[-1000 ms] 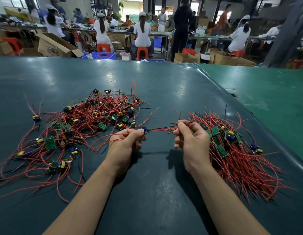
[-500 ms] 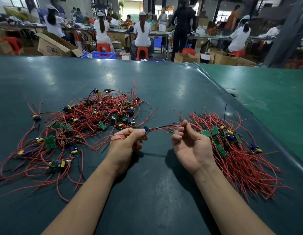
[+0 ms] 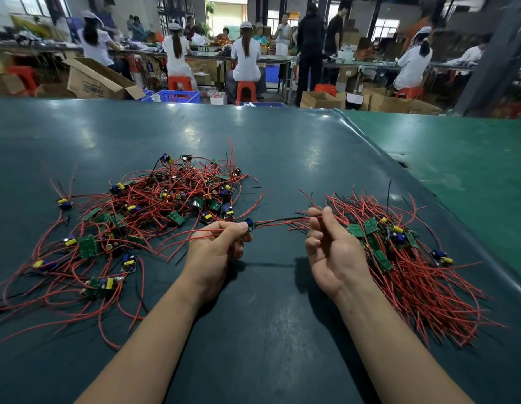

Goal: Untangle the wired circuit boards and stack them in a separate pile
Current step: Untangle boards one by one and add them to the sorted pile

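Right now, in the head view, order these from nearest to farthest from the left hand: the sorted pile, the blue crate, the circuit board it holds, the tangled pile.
1. circuit board, pinched in the left hand.
2. tangled pile, just left of it.
3. sorted pile, beyond the right hand.
4. blue crate, on the floor past the table.

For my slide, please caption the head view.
Left hand pinches one wired board; right hand guides its wires.

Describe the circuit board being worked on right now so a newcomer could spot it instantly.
On the dark green table lie a tangled pile and a neater pile. Between them, the left hand pinches one board. Unlike the rest, it is lifted off the table, its wires stretching to the right hand.
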A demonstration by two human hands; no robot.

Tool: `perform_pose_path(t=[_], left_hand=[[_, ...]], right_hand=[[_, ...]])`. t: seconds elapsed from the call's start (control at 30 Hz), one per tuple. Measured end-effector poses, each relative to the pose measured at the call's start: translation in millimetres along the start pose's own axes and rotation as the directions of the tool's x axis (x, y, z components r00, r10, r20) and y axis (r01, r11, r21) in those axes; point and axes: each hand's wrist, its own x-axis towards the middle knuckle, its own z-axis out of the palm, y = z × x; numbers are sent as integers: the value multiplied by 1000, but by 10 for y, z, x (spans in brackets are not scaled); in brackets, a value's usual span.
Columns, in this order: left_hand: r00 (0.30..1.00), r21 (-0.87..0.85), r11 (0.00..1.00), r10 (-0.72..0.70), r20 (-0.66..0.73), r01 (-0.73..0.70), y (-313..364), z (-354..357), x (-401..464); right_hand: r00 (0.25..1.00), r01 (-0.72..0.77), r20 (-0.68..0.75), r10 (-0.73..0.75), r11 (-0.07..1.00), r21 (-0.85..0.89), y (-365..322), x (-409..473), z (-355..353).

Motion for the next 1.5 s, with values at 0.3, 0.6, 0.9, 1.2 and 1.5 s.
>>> perform_pose_path(t=[0.3, 0.6, 0.9, 1.2, 1.5], left_hand=[[997, 15, 999, 45, -60, -44, -12, 33, 15], [845, 304, 863, 479, -236, -404, -26, -50, 15], [710, 491, 518, 582, 398, -700, -65, -11, -156], [747, 531, 526, 491, 447, -664, -14, -20, -199], [730, 574, 468, 550, 406, -672, 11, -9, -202]], right_hand=[[901, 389, -108, -420, 893, -226, 43, 6, -21], [772, 599, 281, -571, 504, -622, 219, -88, -26], [823, 506, 525, -216, 699, -506, 366, -238, 45], [926, 209, 376, -23, 862, -462, 285, -178, 33], [922, 363, 308, -235, 802, -475, 259, -91, 11]])
